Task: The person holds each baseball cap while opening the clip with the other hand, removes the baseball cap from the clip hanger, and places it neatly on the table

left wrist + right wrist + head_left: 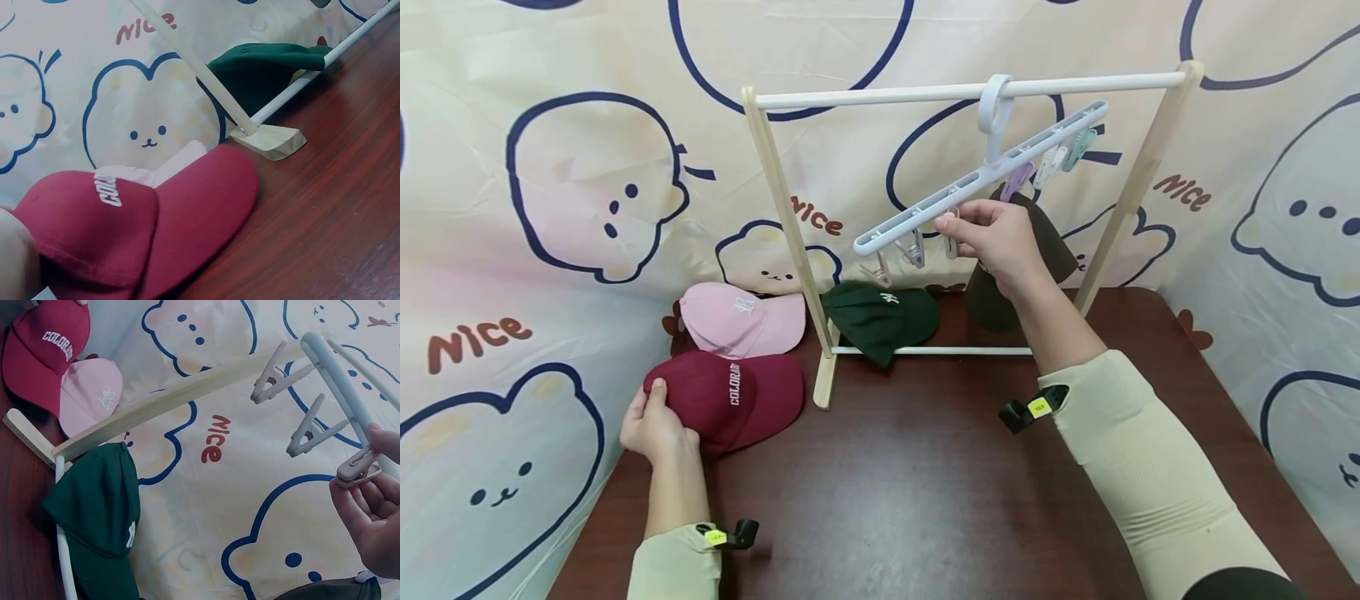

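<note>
My left hand grips the back edge of a maroon baseball cap at the table's left side; white lettering shows on its front. With thumb and fingers, my right hand pinches a pale clothespin under the light-blue clip hanger. The hanger hooks over the rack's white top rail and tilts down to the left. A dark olive cap hangs from its purple clip, partly hidden behind my right hand and forearm. Two more clips dangle at the hanger's lower end.
Behind the maroon cap lies a pink cap. A dark green cap lies at the rack's lower rail. The wooden left post stands between the pink and green caps. White and teal clips hang at the hanger's right end.
</note>
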`<state>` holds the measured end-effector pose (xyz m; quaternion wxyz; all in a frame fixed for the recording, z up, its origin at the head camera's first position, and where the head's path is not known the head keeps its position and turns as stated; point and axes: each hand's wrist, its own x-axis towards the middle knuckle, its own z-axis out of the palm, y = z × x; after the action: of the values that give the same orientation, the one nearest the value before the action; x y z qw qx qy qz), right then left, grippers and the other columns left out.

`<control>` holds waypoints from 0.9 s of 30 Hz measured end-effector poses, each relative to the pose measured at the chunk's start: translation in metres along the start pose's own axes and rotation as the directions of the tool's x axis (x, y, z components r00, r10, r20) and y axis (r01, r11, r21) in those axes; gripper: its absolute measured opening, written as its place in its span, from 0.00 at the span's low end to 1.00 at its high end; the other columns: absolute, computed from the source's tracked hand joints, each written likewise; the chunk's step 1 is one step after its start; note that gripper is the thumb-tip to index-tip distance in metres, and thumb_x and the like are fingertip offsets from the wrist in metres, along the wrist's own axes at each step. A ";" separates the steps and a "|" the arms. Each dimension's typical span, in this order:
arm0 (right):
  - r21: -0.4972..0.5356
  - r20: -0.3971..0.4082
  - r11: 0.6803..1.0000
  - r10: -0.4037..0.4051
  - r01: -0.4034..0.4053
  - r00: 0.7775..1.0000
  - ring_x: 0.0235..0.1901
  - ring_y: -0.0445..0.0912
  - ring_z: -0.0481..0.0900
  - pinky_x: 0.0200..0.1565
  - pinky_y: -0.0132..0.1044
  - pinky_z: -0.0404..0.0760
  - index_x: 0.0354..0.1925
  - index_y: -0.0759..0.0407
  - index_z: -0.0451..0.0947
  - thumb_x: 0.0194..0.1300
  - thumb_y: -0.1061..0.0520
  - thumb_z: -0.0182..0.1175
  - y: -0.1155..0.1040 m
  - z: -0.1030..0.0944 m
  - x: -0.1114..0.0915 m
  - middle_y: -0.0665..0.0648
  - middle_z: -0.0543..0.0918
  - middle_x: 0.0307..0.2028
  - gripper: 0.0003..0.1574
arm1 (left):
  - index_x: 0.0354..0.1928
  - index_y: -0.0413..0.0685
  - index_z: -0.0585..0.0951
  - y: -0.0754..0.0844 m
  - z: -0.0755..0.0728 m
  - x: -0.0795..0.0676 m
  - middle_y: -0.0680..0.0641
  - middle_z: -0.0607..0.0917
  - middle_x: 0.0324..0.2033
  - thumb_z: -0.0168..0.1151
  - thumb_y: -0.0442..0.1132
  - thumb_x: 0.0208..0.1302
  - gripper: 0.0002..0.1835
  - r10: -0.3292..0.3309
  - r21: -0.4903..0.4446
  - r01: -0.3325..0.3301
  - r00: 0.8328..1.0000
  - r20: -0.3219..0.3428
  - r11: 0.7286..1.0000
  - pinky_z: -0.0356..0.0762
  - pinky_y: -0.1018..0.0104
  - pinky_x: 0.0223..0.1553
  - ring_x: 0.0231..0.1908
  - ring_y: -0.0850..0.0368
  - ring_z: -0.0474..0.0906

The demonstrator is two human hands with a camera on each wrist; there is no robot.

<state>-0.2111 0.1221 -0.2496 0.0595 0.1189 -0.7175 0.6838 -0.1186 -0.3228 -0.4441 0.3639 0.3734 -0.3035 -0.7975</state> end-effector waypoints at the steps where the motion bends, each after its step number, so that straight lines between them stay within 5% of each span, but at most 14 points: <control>1: 0.001 -0.001 1.000 0.000 0.000 1.000 0.39 0.50 0.83 0.39 0.33 0.86 0.45 0.65 0.83 0.59 0.54 0.72 0.000 0.000 0.000 0.53 0.86 0.35 0.19 | 0.47 0.45 0.88 -0.001 0.000 0.000 0.46 0.83 0.53 0.79 0.37 0.46 0.21 0.001 -0.012 -0.001 1.000 -0.006 1.000 0.77 0.62 0.58 0.52 0.54 0.79; 10: -0.041 -0.015 0.999 0.010 -0.011 1.000 0.37 0.46 0.81 0.38 0.32 0.85 0.45 0.63 0.84 0.58 0.52 0.72 0.000 -0.001 0.000 0.52 0.86 0.34 0.20 | 0.59 0.48 0.81 0.000 -0.003 -0.004 0.49 0.77 0.60 0.78 0.39 0.49 0.32 -0.002 0.059 0.004 1.000 -0.018 0.998 0.71 0.69 0.63 0.60 0.57 0.72; 18: -0.059 -0.014 0.998 0.003 -0.004 1.000 0.36 0.47 0.81 0.39 0.33 0.85 0.45 0.62 0.84 0.57 0.51 0.73 0.002 0.001 0.000 0.53 0.86 0.35 0.21 | 0.68 0.51 0.70 0.006 -0.002 -0.018 0.51 0.69 0.66 0.73 0.39 0.56 0.37 0.183 0.226 -0.193 0.981 0.063 0.955 0.67 0.72 0.64 0.65 0.58 0.63; 23: -0.081 -0.016 0.997 -0.021 0.019 1.000 0.33 0.46 0.81 0.38 0.33 0.85 0.46 0.63 0.83 0.57 0.50 0.73 0.003 0.001 -0.001 0.53 0.86 0.34 0.22 | 0.66 0.49 0.71 0.012 0.010 -0.042 0.50 0.69 0.65 0.71 0.36 0.58 0.33 0.362 0.255 -0.388 0.921 0.144 0.886 0.62 0.71 0.68 0.67 0.58 0.61; 27: -0.084 -0.001 0.995 -0.060 0.059 0.998 0.28 0.46 0.80 0.34 0.32 0.84 0.45 0.63 0.83 0.57 0.50 0.73 0.005 0.002 -0.002 0.54 0.84 0.32 0.22 | 0.58 0.46 0.78 0.015 0.023 -0.066 0.46 0.78 0.53 0.72 0.34 0.56 0.26 0.512 0.168 -0.550 0.830 0.223 0.818 0.71 0.66 0.60 0.56 0.56 0.72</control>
<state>-0.2102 0.1208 -0.2546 0.0862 0.1362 -0.7417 0.6511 -0.1016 -0.2729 -0.3960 0.5009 0.2441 -0.5135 -0.6526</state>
